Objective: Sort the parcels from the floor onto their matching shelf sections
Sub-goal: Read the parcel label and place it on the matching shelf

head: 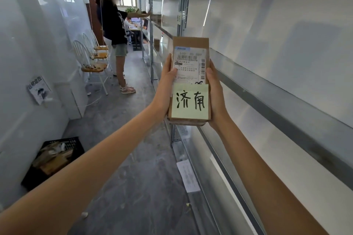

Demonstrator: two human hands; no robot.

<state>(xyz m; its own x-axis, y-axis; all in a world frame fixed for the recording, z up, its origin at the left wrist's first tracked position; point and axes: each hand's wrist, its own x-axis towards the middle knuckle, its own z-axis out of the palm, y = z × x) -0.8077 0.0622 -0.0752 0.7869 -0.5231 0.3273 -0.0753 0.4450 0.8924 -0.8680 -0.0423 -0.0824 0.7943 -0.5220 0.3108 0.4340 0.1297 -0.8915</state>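
Observation:
A small brown cardboard parcel [191,47] is held upright in front of me at chest height. It carries a white shipping label and a pale yellow sticky note [190,101] with two handwritten black characters. My left hand [165,86] grips its left edge and my right hand [215,93] grips its right edge and underside. Metal shelving [286,99] runs along the right, close beside the parcel, its near sections bare. A small paper tag [181,17] hangs on a shelf post above the parcel.
A black crate [76,144] of cardboard parcels sits on the floor at lower left by the white wall. Another person [116,30] stands further down the aisle touching the shelving. White chairs [91,63] line the left wall. A paper sheet [188,175] lies at the shelf's base.

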